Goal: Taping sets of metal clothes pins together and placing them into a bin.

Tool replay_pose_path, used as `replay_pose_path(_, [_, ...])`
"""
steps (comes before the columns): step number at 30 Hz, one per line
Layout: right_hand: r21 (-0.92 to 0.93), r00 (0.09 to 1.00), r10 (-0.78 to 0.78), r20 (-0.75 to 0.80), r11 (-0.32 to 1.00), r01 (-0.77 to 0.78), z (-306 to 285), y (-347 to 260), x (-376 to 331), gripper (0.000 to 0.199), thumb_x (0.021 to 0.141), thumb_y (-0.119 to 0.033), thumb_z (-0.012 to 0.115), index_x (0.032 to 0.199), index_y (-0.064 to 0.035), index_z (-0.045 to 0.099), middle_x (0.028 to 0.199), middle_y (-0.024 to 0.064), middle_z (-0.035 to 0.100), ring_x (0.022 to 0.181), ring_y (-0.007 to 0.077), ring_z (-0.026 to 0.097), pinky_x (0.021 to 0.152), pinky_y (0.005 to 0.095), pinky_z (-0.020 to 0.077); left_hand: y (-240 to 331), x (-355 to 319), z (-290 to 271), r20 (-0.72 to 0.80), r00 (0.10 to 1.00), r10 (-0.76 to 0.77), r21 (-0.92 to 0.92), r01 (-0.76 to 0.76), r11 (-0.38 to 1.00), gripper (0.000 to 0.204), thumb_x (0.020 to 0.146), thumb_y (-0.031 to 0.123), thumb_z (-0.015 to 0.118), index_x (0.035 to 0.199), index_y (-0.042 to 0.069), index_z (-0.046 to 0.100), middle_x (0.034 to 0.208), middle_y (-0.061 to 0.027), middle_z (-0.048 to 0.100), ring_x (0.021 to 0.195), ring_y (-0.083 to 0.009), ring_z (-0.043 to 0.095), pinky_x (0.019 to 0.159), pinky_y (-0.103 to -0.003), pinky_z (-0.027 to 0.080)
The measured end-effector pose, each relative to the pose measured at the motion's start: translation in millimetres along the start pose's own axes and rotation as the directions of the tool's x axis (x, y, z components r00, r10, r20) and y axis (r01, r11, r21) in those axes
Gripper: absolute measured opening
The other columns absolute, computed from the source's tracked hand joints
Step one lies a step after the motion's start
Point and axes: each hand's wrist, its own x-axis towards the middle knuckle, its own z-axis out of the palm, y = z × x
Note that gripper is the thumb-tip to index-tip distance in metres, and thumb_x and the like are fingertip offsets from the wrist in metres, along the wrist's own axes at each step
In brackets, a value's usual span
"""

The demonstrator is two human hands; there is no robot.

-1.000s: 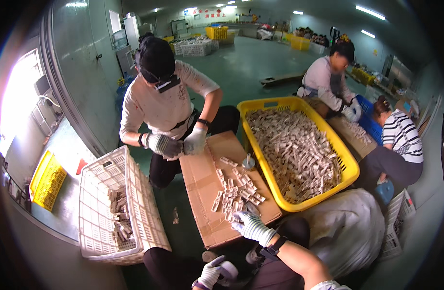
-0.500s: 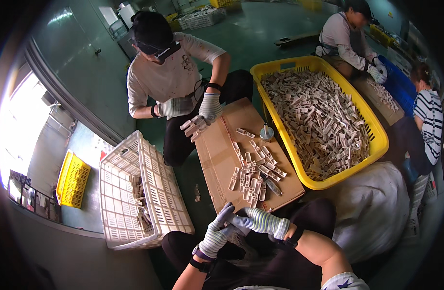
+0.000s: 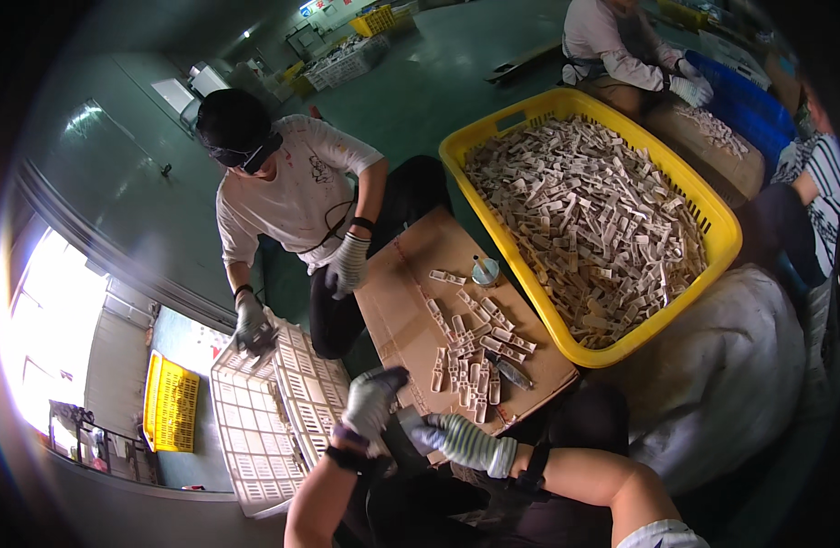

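My left hand [image 3: 372,402], in a striped work glove, is raised off the near left edge of the cardboard sheet [image 3: 392,292]. Motion blur smears its fingers. Lower and to the right, my right hand [image 3: 465,443] is closed, fingers pointing left; whatever it may hold is hidden. The two hands are apart. Just beyond them lies a loose pile of small pale plastic pieces [image 3: 476,373] with oblong openings. A dark-handled tool [image 3: 508,369] rests at the pile's right side, and a small round container [image 3: 485,270] stands farther back.
A large yellow basket [image 3: 540,306] heaped with pale pieces stands right of the cardboard. At left is a white crate [image 3: 255,429], with a co-worker's gloved hand [image 3: 255,331] over its far end. A whitish sack [image 3: 721,384] bulges at my right.
My hands have come apart, the left one moving up and left. The co-worker's hand has gone from the cardboard's edge to the white crate. The whole view has shifted.
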Motion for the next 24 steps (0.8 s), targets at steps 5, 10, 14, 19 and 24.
replay_pose_path(5, [-0.287, 0.937, 0.115, 0.331, 0.958, -0.016, 20, -21, -24, 0.035, 0.09, -0.025, 0.067, 0.117, -0.004, 0.061, 0.094, 0.0017, 0.067, 0.09, 0.0093, 0.058, 0.08, 0.0271, 0.0478, 35, 96, -67, -0.165, 0.986, 0.035, -0.154, -0.061, 0.986, 0.023, 0.08, 0.006, 0.067, 0.102, 0.003, 0.067, 0.093, -0.0092, 0.068, 0.086, -0.0231, 0.065, 0.081, -0.034, 0.052])
replay_pose_path(10, [-0.177, 0.948, -0.071, 0.309, 0.975, 0.131, 7, -8, -22, 0.035, 0.088, -0.026, 0.068, 0.116, -0.005, 0.063, 0.096, 0.0041, 0.068, 0.089, 0.0123, 0.061, 0.082, 0.0278, 0.0482, 40, 109, -39, -0.019, 0.997, -0.073, -0.192, 0.068, 0.979, 0.026, 0.08, 0.01, 0.068, 0.105, 0.005, 0.066, 0.094, -0.0081, 0.068, 0.087, -0.0241, 0.065, 0.086, -0.039, 0.05])
replay_pose_path(14, [-0.128, 0.962, -0.092, 0.256, 0.983, 0.128, 4, -2, -18, 0.034, 0.089, -0.025, 0.067, 0.116, -0.005, 0.063, 0.099, 0.006, 0.069, 0.093, 0.0135, 0.062, 0.085, 0.0285, 0.0484, 36, 109, -38, 0.014, 0.997, -0.08, -0.315, 0.08, 0.946, 0.025, 0.081, 0.01, 0.066, 0.106, 0.006, 0.064, 0.097, -0.0078, 0.068, 0.093, -0.0262, 0.065, 0.088, -0.043, 0.05])
replay_pose_path(19, [-0.172, 0.967, -0.083, 0.242, 0.977, 0.127, 4, -2, -13, 0.045, 0.089, -0.035, 0.063, 0.117, 0.0, 0.06, 0.091, 0.0126, 0.067, 0.085, 0.0193, 0.062, 0.079, 0.0318, 0.0482, 38, 113, -35, 0.056, 0.993, -0.101, -0.393, 0.115, 0.912, 0.026, 0.083, 0.009, 0.062, 0.108, 0.003, 0.062, 0.099, -0.0105, 0.068, 0.095, -0.0266, 0.066, 0.087, -0.043, 0.053])
replay_pose_path(24, [-0.169, 0.956, -0.115, 0.271, 0.972, 0.165, 9, -6, -13, 0.045, 0.09, -0.035, 0.062, 0.118, 0.0001, 0.059, 0.095, 0.0143, 0.067, 0.088, 0.0209, 0.063, 0.081, 0.0324, 0.0481, 35, 116, -46, 0.101, 0.994, -0.048, -0.338, 0.08, 0.938, 0.026, 0.082, 0.008, 0.059, 0.107, 0.001, 0.062, 0.103, -0.0114, 0.067, 0.095, -0.0256, 0.066, 0.084, -0.04, 0.054])
